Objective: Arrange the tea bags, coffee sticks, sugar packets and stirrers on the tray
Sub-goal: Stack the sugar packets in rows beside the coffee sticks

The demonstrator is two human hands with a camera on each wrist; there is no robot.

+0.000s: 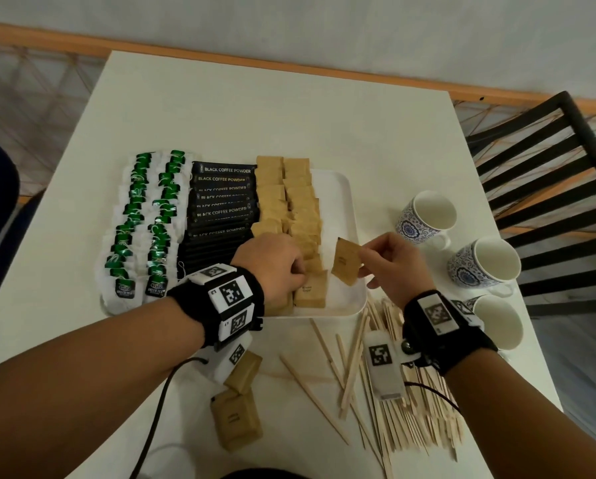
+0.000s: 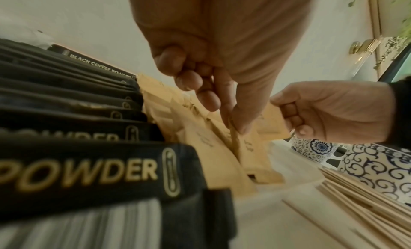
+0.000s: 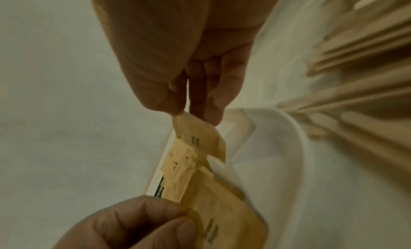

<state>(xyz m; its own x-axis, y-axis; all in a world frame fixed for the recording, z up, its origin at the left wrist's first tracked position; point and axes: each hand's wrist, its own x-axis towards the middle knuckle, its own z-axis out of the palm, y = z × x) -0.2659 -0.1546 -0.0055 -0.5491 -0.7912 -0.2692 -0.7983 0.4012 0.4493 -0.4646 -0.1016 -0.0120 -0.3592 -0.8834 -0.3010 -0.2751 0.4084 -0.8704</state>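
1. Right hand (image 1: 395, 267): grip pinching one brown sugar packet (image 1: 346, 266), held above tray (image 1: 345, 202).
2. Left hand (image 1: 272, 262): grip pinching a packet edge in the tray's sugar row (image 1: 303, 209).
3. Stirrers (image 1: 403, 416) loose on tabletop (image 1: 255, 108).

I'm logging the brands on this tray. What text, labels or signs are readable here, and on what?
"BLACK COFFEE POWDER": gold print on the black coffee sticks on the white plastic tray.
"GREEN TEA": on the green tea bag tags; the logo above it is too small to read.
Brown paper sugar packets: dark print, too small to read.
Black-and-white square markers on the wristbands: coded patterns, small characters unreadable.
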